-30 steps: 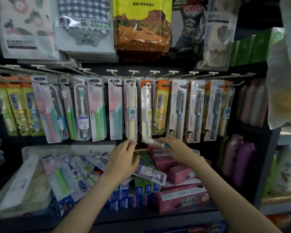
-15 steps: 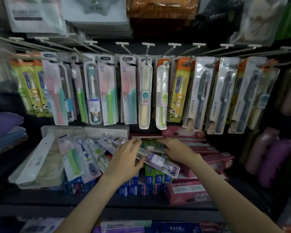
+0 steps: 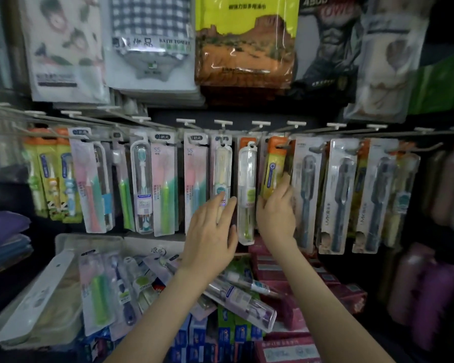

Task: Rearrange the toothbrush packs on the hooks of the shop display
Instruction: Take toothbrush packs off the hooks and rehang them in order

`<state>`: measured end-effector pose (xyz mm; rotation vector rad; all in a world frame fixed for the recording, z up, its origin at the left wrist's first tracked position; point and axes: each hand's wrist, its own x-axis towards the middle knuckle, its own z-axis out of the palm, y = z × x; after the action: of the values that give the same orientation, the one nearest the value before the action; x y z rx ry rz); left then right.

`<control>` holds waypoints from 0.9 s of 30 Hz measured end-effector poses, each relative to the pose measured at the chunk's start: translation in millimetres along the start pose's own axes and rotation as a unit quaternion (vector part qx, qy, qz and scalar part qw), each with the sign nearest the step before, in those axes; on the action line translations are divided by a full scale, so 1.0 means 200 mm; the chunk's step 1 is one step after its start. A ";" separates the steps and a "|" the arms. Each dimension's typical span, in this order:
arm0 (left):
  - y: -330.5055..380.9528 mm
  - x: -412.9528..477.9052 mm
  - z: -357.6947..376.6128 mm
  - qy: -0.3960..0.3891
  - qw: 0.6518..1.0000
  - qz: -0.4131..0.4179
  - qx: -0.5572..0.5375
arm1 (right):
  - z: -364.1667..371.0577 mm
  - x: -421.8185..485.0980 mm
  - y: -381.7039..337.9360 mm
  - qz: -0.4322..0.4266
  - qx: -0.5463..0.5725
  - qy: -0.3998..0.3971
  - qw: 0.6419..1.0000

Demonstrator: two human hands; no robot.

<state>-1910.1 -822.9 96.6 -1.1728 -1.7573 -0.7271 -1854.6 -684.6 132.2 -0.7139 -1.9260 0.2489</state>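
Shop shelving with a dark back panel fills the view, and a row of thin metal hooks with white end tags (image 3: 296, 123) runs across it. Toothbrush packs hang from them, each upright with its long axis vertical and its top above the person's hands.

The left hand (image 3: 210, 231) rests straight, spread fingers against the bottom of a clear blister pack holding a cream toothbrush (image 3: 222, 166). The right hand (image 3: 275, 213) curls thumb and fingers round the lower end of a yellow card pack with an orange top (image 3: 273, 166). One clear plastic tube case with a green label (image 3: 247, 184) hangs between the two hands.

Further right hang three grey card packs with dark toothbrushes (image 3: 341, 192). Further left hang two pink-and-green card packs marked SS (image 3: 195, 179).

The yellow pack is nearest the right hand and would probably slide off its hook towards the person. Loose packs (image 3: 97, 297) lie on the shelf below, too overlapped to count.
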 end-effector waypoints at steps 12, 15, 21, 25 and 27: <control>0.01 0.05 -0.08 0.024 1.000 -0.008 -0.015 | -0.07 0.01 -0.03 0.030 -0.001 -0.032 0.999; 0.02 0.05 -0.10 0.034 0.999 -0.008 -0.028 | -0.12 -0.02 -0.04 0.029 0.041 -0.037 0.998; 0.07 0.02 -0.15 -0.024 0.973 -0.100 -0.207 | -0.22 -0.20 -0.04 -0.007 0.034 -0.053 0.998; 0.14 0.05 -0.20 -0.041 0.901 -0.193 -0.386 | -0.24 -0.29 -0.06 -0.082 0.030 -0.092 0.992; 0.16 0.09 -0.21 -0.042 0.852 -0.231 -0.468 | -0.25 -0.31 -0.09 -0.150 0.032 -0.105 0.983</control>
<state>-1869.4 -838.7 130.7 -1.3823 -1.7995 -2.0084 -1798.8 -741.5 115.1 -0.3567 -2.1852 0.2034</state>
